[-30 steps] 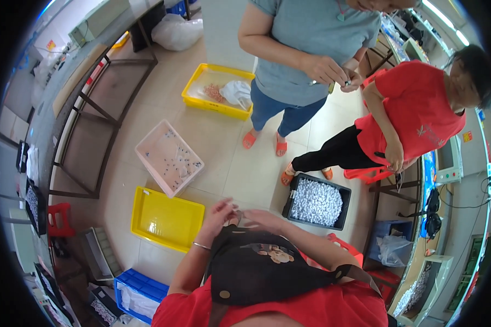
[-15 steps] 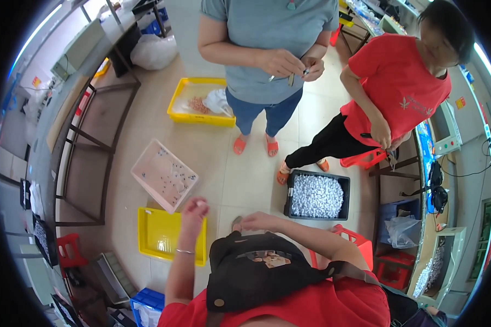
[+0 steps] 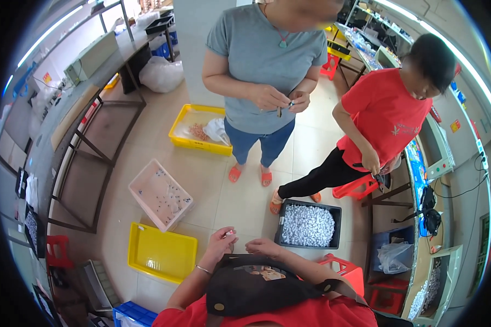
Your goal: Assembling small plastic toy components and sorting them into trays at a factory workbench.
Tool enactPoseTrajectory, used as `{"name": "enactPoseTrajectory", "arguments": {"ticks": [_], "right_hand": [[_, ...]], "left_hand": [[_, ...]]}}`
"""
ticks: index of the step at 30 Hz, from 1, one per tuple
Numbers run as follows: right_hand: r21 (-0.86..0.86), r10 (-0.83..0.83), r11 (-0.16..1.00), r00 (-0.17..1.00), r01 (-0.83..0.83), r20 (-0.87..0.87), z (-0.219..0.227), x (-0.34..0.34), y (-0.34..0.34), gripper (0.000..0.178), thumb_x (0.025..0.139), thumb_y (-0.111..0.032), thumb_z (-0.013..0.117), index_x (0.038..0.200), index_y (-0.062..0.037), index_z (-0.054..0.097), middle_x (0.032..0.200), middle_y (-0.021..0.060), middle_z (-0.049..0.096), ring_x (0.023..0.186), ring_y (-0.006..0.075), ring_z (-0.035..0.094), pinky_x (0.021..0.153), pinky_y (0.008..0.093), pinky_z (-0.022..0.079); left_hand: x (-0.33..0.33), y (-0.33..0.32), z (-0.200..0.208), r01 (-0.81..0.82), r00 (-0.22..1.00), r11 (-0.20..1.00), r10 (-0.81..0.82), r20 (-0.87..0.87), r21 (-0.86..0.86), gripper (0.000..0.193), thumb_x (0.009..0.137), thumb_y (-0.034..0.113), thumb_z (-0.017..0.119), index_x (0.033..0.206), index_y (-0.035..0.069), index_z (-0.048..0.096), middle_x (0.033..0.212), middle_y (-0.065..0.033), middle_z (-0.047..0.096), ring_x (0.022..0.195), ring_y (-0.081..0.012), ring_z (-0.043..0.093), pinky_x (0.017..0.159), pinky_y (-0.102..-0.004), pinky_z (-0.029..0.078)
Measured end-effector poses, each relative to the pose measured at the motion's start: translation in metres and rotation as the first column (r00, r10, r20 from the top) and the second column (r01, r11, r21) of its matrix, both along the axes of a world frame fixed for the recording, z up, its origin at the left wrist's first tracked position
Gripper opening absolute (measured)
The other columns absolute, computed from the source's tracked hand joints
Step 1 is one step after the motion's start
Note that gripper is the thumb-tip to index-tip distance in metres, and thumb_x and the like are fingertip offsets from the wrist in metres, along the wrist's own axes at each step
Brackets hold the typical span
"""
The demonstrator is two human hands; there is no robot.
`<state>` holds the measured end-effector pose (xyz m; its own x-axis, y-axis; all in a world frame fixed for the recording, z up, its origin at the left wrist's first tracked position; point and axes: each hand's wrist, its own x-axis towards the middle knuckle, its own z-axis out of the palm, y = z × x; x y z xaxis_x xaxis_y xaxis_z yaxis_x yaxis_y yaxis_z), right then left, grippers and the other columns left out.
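Note:
My left hand point(image 3: 217, 246), a bracelet at its wrist, is raised in front of my black apron point(image 3: 234, 291). Its fingers are closed on a small pale piece point(image 3: 230, 233), too small to name. A short way to its right, my right hand point(image 3: 261, 248) hovers near the apron's upper edge, fingers loosely stretched with nothing visible in them. The yellow tray point(image 3: 163, 253) lies on the floor to the left of my left hand. Beyond it sits a pale pink bin point(image 3: 159, 196) with scattered small dark pieces inside.
A person in a grey shirt point(image 3: 273, 71) stands ahead, handling something small. Another in a red shirt point(image 3: 390, 114) stands right, beside a black crate point(image 3: 282, 223) of many small white pieces. A yellow bin point(image 3: 202, 146) is farther off. Benches point(image 3: 87, 117) line the left; a red stool point(image 3: 346, 270) is near.
My left hand has come in toward the apron and closer to my right hand. The view has shifted, so the floor bins appear lower. The person in red has bent the head down.

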<state>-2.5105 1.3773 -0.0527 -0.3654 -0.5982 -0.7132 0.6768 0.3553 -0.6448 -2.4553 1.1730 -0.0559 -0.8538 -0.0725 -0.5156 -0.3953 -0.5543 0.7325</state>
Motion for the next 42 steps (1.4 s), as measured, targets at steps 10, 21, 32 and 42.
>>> {"name": "enactPoseTrajectory", "arguments": {"ticks": [10,21,32,42], "right_hand": [[-0.003,0.044,0.999,0.998,-0.044,-0.052,-0.003,-0.001,0.020,0.035,0.088,-0.031,0.055,0.112,-0.0050,0.057,0.102,0.0042,0.061,0.091,0.0119,0.056,0.080,0.0266,0.045],[-0.042,0.050,0.998,0.999,-0.051,-0.016,-0.016,0.007,0.021,0.032,0.088,-0.026,0.056,0.110,-0.0028,0.058,0.099,0.0052,0.062,0.089,0.0119,0.058,0.080,0.0244,0.046],[0.000,0.058,0.998,0.998,-0.058,0.037,-0.010,0.009,0.025,0.034,0.087,-0.027,0.058,0.110,-0.0026,0.058,0.101,0.0060,0.061,0.092,0.0126,0.057,0.082,0.0244,0.046],[-0.020,0.067,0.995,0.819,-0.096,-0.569,0.029,-0.036,0.021,0.045,0.085,-0.020,0.056,0.124,-0.0004,0.045,0.084,0.0074,0.064,0.074,0.0167,0.061,0.067,0.0291,0.048]], "left_hand": [[0.007,0.025,0.013,0.053,0.998,0.998,-0.053,-0.033,-0.017,0.034,0.087,0.008,0.056,0.118,-0.002,0.050,0.104,-0.0126,0.060,0.083,-0.0175,0.062,0.073,-0.0251,0.051],[0.011,0.033,0.018,0.041,0.999,0.999,-0.041,-0.013,-0.008,0.034,0.088,0.009,0.056,0.118,-0.003,0.050,0.104,-0.0139,0.060,0.083,-0.0187,0.062,0.077,-0.0279,0.052],[0.011,0.036,0.015,0.041,0.999,0.999,-0.041,0.020,-0.022,0.033,0.088,0.009,0.056,0.118,-0.003,0.050,0.104,-0.0139,0.060,0.083,-0.0187,0.062,0.076,-0.0280,0.052],[-0.006,0.034,0.025,0.044,0.999,0.998,-0.042,0.034,-0.042,0.033,0.088,0.009,0.055,0.118,-0.005,0.049,0.101,-0.0140,0.060,0.083,-0.0185,0.062,0.077,-0.0286,0.053]]}}
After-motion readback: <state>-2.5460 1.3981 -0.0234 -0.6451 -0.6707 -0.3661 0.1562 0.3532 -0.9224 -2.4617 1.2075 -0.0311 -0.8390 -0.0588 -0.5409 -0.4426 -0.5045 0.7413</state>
